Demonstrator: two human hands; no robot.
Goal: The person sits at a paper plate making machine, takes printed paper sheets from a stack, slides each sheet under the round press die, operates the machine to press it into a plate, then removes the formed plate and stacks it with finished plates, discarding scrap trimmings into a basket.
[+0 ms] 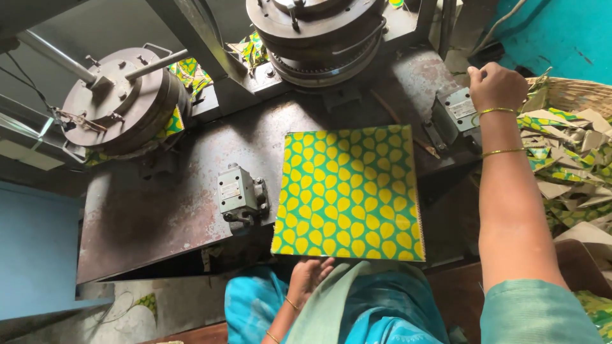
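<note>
A square sheet (349,193) printed green with yellow leaf shapes lies flat on the dark, worn metal table (146,216) of a press machine, its near edge hanging slightly over the table's front edge. The left hand (310,277) sits just beneath that near edge, fingers curled up under the sheet's lower left part; whether they pinch it or only support it cannot be told. The right hand (496,86) reaches well away to the far right, closed in a loose fist around something at the table's corner, just above a small grey switch box (456,111); what it grips is hidden. A second grey switch box (234,194) is mounted just left of the sheet. Beyond the sheet stands a round metal die (319,35), and another round die (121,102) lies tilted at the left, with scraps of the same green and yellow material under it. At the right, a woven basket (574,92) holds a heap of cut-off trimmings (567,165), green-yellow on one face and brown on the other.
</note>
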